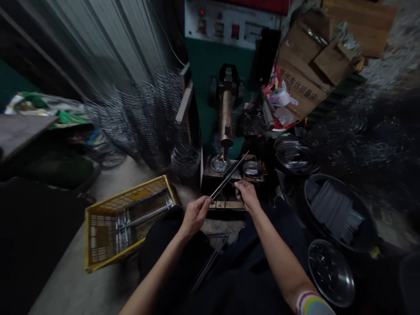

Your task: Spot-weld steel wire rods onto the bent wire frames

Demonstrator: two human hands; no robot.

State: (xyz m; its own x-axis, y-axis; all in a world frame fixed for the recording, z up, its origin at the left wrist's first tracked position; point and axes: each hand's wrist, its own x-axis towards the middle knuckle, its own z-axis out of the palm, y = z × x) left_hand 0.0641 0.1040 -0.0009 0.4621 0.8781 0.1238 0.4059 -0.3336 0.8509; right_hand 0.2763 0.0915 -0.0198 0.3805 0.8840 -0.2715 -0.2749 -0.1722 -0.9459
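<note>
My left hand (196, 215) is closed around the near end of a thin metal rod (228, 177), which slants up and away to the right. My right hand (246, 194) is pinched at the rod's right side; a small thin piece seems to stick out from its fingertips, too small to name. Beyond the hands stands a green machine (210, 65) with a copper-coloured cylinder (226, 118) pointing down. Under its tip sits a round dish of small metal bits (220, 163). Another small dish (252, 169) lies to the right, just past my right hand.
A yellow plastic crate (93, 238) with metal rods stands at left. On the right are a black tub (310, 192) of flat strips and a steel bowl (346, 284) with small pieces. Wire coils (141, 109) stack behind left; a cardboard box (305, 65) lies behind right.
</note>
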